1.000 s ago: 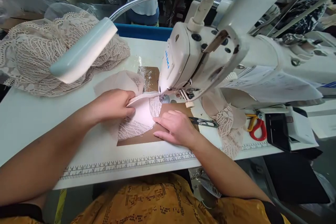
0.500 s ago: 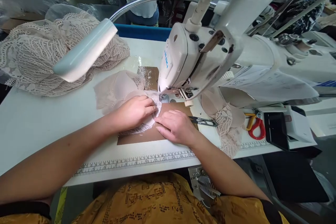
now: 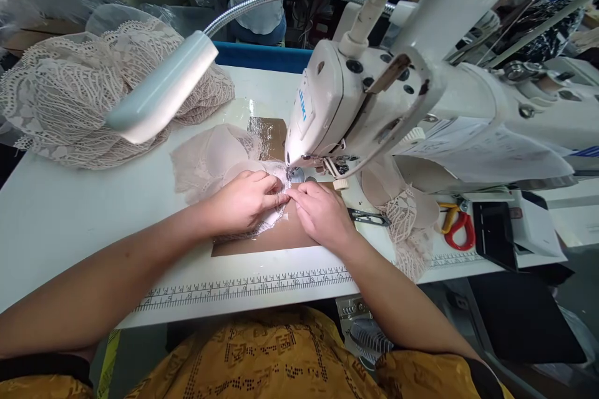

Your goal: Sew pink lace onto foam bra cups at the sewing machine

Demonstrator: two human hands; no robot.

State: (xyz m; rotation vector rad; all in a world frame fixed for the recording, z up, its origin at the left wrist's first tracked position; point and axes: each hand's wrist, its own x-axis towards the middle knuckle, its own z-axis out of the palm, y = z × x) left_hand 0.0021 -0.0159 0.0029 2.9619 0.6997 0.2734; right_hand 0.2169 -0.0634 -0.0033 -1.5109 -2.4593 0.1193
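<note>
A pale pink lace bra piece [image 3: 219, 153] with moulded cups lies left of the sewing machine [image 3: 318, 106], its lace edge running under the needle area. My left hand [image 3: 250, 199] is closed on that lace edge, thumb and fingers pinched together near the presser foot. Close against it, my right hand [image 3: 322, 209] pinches the edge of the same piece with thumb and forefinger; the fingertips of both hands nearly meet. Beneath them is a brown plate [image 3: 262, 244] on the machine bed. Thread snips [image 3: 369, 217] lie just right of my right hand.
A big heap of beige lace [image 3: 84, 93] sits at the left under a lamp [image 3: 163, 87]. On the right are another lace piece [image 3: 402, 218], red and yellow scissors [image 3: 461, 230] and a black phone [image 3: 493, 234]. A printed ruler [image 3: 243, 287] follows the front edge. People sit beyond.
My right hand has risen toward the needle, and its fingers now pinch at the lace edge rather than lying flat. My left thumb has stretched toward it. The view has shifted slightly.
</note>
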